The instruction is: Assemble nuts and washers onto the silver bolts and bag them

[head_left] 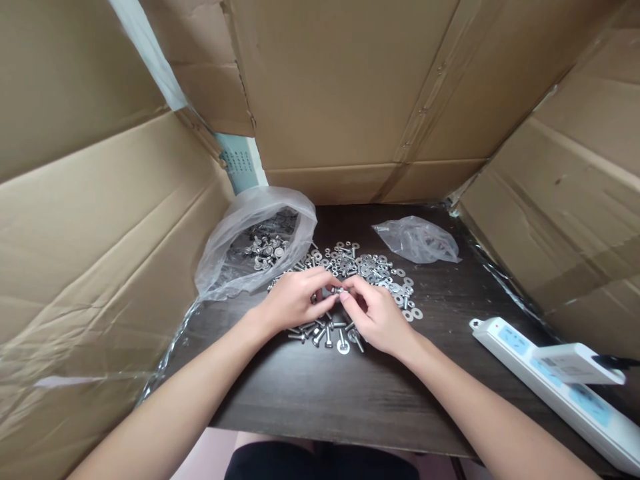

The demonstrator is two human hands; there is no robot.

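Note:
Between my two hands, a small metal bolt (337, 290) is held level above the pile. My left hand (304, 293) pinches its left end with thumb and fingers. At its right end, the thumb and forefinger of my right hand (373, 310) close on it; whether a nut sits there I cannot make out. Loose bolts (320, 333) lie under and in front of the hands, one resting by a washer (343, 347). Behind them spreads a heap of flat washers (373, 267), mixed with nuts and bolts.
A clear plastic bag (215, 267) at the left stands open with assembled bolts (270, 250) inside. A smaller crumpled bag (420, 240) lies back right. On the right is a white power strip (525, 373) with a plugged-in adapter (580, 363). Cardboard walls (350, 87) enclose the dark table (300, 393).

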